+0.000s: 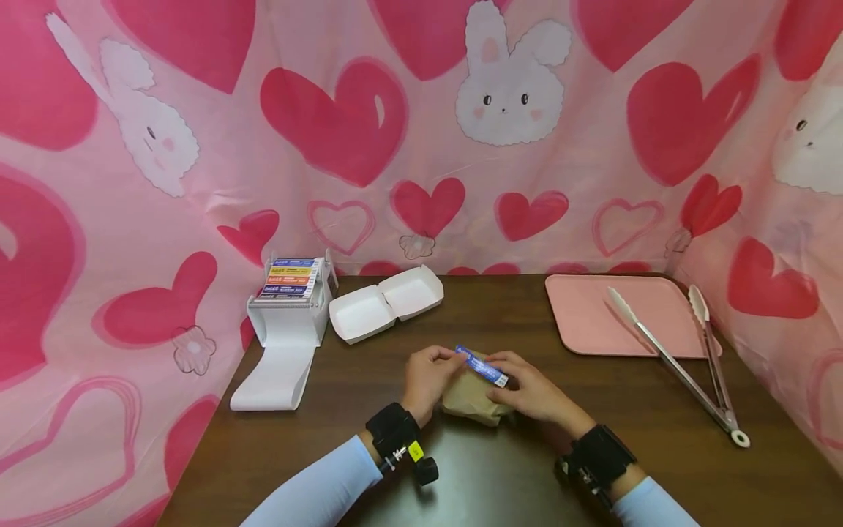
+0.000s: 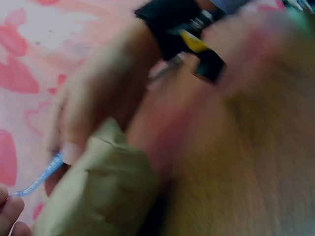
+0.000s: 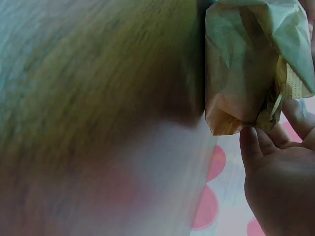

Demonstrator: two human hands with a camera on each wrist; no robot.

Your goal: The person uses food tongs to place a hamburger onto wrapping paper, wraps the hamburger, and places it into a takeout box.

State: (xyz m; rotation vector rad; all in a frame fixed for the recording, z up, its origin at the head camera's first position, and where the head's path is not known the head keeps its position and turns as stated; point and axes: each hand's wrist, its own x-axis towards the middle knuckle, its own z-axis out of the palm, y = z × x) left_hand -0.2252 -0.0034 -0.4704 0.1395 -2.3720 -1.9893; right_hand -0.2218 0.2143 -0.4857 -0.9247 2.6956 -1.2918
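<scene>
A brown paper-wrapped package (image 1: 474,402) sits on the table between both hands, its paper folded and creased. Over its top lies a narrow blue printed label (image 1: 484,367), slanting down to the right. My left hand (image 1: 428,377) pinches the label's upper left end; in the left wrist view, the strip (image 2: 42,176) stretches from the thumb toward the right hand's fingers (image 2: 11,210). With thumb and fingers round the package's right side, my right hand (image 1: 533,388) holds it near the label's barcode end. The right wrist view has its thumb against the wrapper's (image 3: 241,73) lower edge.
A label dispenser (image 1: 290,300) with several coloured rolls stands at left, a white strip hanging forward. Beside it is an opened white box (image 1: 388,300). At right, metal tongs (image 1: 685,373) lie partly across a pink tray (image 1: 586,315). A heart-printed cloth (image 1: 487,168) surrounds the table.
</scene>
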